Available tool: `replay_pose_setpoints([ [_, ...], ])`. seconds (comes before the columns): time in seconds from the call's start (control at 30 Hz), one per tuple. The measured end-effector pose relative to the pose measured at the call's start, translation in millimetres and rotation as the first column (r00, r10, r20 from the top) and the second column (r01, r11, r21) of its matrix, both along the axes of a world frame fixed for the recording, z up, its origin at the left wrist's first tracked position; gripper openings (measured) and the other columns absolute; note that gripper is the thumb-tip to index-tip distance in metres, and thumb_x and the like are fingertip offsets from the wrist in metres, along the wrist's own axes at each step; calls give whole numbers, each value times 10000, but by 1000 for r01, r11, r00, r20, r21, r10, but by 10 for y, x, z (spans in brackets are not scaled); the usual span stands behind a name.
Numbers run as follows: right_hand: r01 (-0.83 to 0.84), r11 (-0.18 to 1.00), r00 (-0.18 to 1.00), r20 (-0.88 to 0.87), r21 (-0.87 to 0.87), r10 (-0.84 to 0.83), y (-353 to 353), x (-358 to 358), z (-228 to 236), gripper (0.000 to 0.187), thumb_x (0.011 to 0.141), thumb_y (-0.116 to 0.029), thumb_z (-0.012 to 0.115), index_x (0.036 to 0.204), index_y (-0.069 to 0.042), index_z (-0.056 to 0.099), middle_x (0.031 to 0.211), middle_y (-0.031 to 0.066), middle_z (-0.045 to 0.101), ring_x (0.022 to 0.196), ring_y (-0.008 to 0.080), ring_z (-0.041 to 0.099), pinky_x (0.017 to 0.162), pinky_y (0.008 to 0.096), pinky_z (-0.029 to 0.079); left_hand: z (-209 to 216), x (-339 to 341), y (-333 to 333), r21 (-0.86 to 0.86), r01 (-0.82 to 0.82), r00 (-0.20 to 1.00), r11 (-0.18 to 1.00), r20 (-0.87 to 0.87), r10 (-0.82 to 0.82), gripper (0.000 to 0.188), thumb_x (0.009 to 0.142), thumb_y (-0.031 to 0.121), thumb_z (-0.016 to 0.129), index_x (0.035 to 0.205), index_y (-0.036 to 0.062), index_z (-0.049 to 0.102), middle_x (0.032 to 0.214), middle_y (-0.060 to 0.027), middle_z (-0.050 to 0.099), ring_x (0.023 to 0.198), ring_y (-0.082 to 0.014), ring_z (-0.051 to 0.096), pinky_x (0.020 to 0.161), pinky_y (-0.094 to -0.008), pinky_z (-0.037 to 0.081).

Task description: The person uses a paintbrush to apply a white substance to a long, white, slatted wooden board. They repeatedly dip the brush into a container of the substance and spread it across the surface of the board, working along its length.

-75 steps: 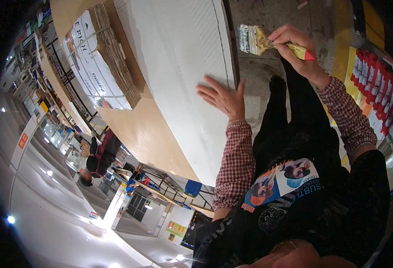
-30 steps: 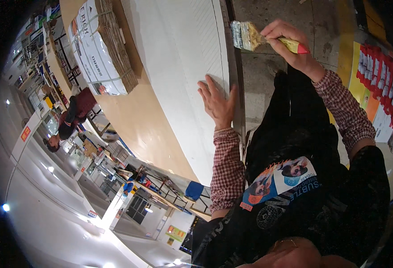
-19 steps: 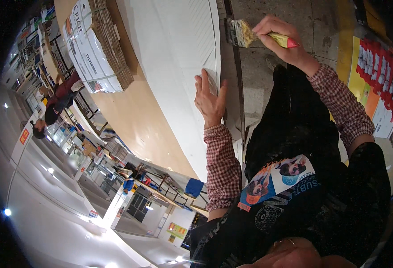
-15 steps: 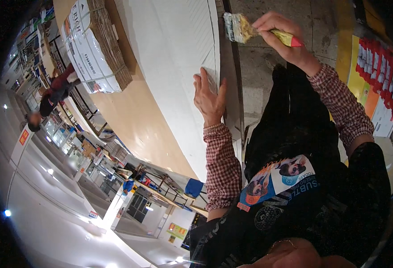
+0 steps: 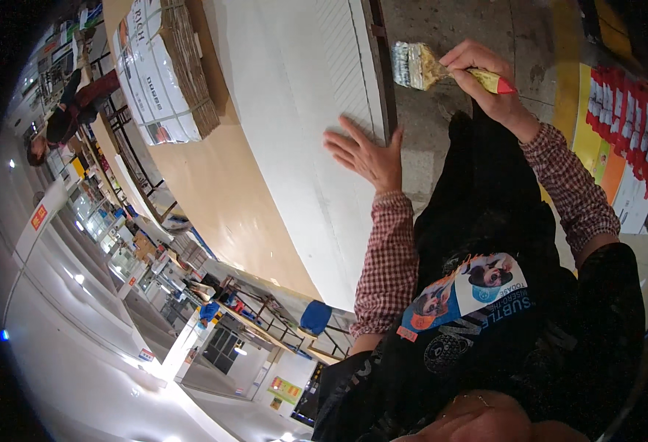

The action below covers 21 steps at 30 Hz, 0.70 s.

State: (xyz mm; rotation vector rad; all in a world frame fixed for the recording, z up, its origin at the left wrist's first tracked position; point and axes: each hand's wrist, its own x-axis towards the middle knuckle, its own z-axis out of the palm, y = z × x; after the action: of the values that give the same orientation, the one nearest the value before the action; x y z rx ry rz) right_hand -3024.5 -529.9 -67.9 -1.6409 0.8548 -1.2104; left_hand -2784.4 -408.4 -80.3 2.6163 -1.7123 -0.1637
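Observation:
My left hand [image 5: 368, 156] lies with fingers spread on a large white sheet [image 5: 287, 132], close to the table's dark edge [image 5: 381, 81]. A hatched strip runs along the sheet near that edge. Off to the right, above the floor, a flat paintbrush [image 5: 411, 66] is held by my right hand [image 5: 487, 79], fingers closed around its yellow, red-tipped handle. Its wide, smeared bristles point left toward the table edge and are apart from the sheet.
A strapped bundle of cardboard [image 5: 165, 81] sits on the brown tabletop [image 5: 243, 199] at left. Red-and-white packets [image 5: 629, 121] stand at far right. Another person [image 5: 81, 110] is in the far left background, near shelving. A blue seat [image 5: 315, 317] stands beyond the table.
My left hand has slid right to the table edge, its fingers wider apart. The strip between sheet and table edge looks narrower. The brush has shifted slightly right and down in view.

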Motion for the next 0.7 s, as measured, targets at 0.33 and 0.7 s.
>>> replay_pose_setpoints([
  [0.33,39,992,999,20,-121,-37,-279,68,8,47,923,-30,575,933,-15,619,1026,78,641,925,152,615,791,274,490,499,477,173,58,165,944,985,-298,-141,781,849,369,695,1453,3,362,1425,-362,371,1344,-515,343,1099,-510,334],
  [0.7,53,991,981,193,-125,-28,-506,351,-84,27,929,-58,605,903,-53,611,904,71,629,818,168,616,737,316,504,673,605,62,108,114,873,988,-485,-47,677,855,322,697,1414,26,457,1416,-294,435,1381,-389,358,1107,-443,340],
])
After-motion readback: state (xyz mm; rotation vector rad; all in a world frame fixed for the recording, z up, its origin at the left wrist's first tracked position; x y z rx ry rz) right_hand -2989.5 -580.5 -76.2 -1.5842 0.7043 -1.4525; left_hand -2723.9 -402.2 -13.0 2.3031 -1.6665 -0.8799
